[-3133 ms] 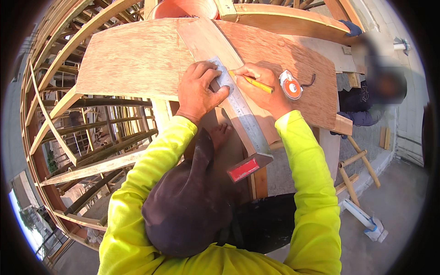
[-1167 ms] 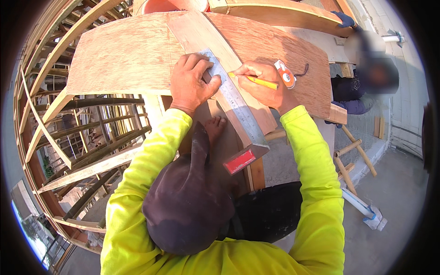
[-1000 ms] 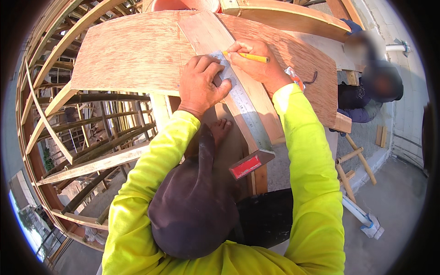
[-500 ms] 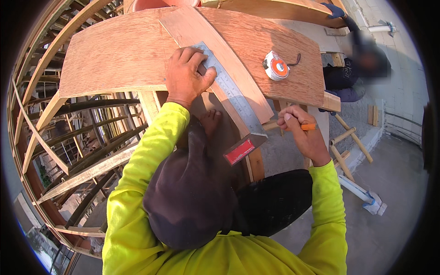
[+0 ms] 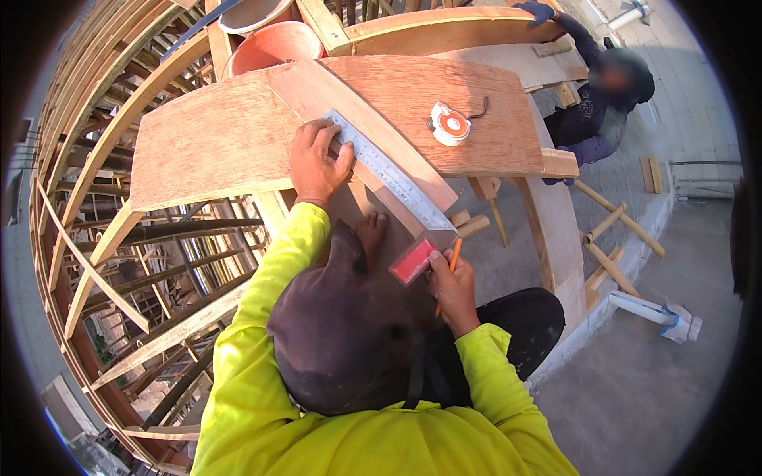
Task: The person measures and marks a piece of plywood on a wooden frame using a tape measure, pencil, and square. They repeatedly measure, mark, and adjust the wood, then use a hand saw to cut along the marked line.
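Presses the square (image 5: 389, 173) onto the plank (image 5: 390, 149) with the left hand (image 5: 319, 159), near the far end of the blade, with the thumb apart from the bent fingers. Grips the square's red handle (image 5: 413, 262) at the right end with the right hand (image 5: 453, 289), with the thumb on the red face and the fingers clamped there and around the orange pencil (image 5: 456, 254). Cannot tell how the right fingertips sit behind the handle.

Has the square slanting along the plank, with bare wood on both sides of the blade and the handle just past the near end. Has the plank across the panel (image 5: 210, 131), from the far edge down to the right, with the near end beyond the panel's near edge. Has the tape (image 5: 451, 124) on the panel, right of the plank and apart from both hands.

Wears yellow sleeves (image 5: 262, 293), a dark cap (image 5: 341, 333) and dark trousers (image 5: 528, 321). Shows a bare foot (image 5: 370, 232) below the panel.

Has an orange bucket (image 5: 278, 47) just beyond the panel, and a co-worker (image 5: 623, 79) at upper right, with a gloved hand (image 5: 536, 12) on a curved beam (image 5: 452, 25).
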`<state>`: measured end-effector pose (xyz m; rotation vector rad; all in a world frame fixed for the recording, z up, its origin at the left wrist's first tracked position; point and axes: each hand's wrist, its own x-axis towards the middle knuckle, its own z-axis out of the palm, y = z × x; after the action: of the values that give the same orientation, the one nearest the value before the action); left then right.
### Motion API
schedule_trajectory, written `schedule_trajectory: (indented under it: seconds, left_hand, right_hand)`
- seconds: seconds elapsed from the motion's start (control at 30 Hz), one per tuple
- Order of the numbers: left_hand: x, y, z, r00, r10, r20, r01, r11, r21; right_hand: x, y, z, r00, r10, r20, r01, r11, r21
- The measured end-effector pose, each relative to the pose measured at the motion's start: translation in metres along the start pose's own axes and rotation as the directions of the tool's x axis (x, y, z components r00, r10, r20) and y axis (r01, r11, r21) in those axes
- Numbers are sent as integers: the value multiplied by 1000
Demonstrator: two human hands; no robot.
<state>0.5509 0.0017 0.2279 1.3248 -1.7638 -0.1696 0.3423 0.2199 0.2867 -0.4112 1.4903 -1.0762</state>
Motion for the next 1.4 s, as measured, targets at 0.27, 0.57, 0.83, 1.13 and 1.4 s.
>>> schedule_trajectory:
  seconds: [0.27, 0.57, 0.83, 1.13, 1.4]
  left_hand:
    - [-4, -1, 2, 991, -104, -89, 100, 994, -42]
    - [2, -2, -9, 945, -289, -151, 252, 941, -223]
    - [22, 8, -40, 989, -134, -66, 131, 990, -50]
    - [69, -88, -14, 930, -261, 260, 153, 915, 372]
    - [27, -36, -21, 937, -150, 316, 32, 936, 350]
  right_hand:
    - [-2, -7, 27, 999, -31, 10, 31, 999, 31]
    - [-6, -28, 30, 977, -205, 59, 205, 979, 1]
    - [10, -65, 39, 823, -558, 110, 563, 826, -21]
    - [8, -70, 11, 929, -358, -93, 369, 915, 166]
    - [3, -57, -10, 963, -225, -146, 258, 926, 277]
